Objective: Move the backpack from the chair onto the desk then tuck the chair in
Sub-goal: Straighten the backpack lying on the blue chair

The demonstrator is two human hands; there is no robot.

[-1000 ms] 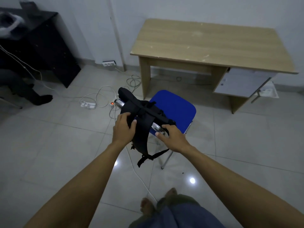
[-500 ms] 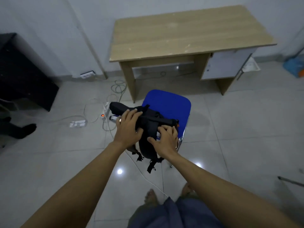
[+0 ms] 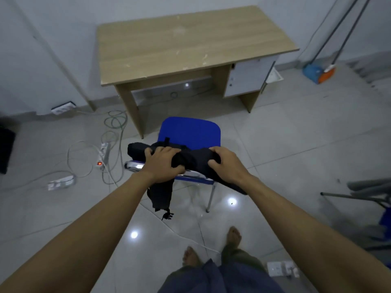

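While both arms reach forward, the left hand (image 3: pixel 163 161) grips the left part of the black backpack (image 3: pixel 190 158) and the right hand (image 3: pixel 227 163) clutches its right part, fingers closed into the fabric. The backpack lies draped over the chrome top rail of the chair (image 3: pixel 190 132), with straps hanging down behind the rail toward the floor. The blue seat faces the desk (image 3: pixel 190 39), which stands just beyond the chair against the wall. Cables and a power strip (image 3: pixel 103 155) lie on the tiles to the left; brooms (image 3: pixel 319 70) lean at the far right.
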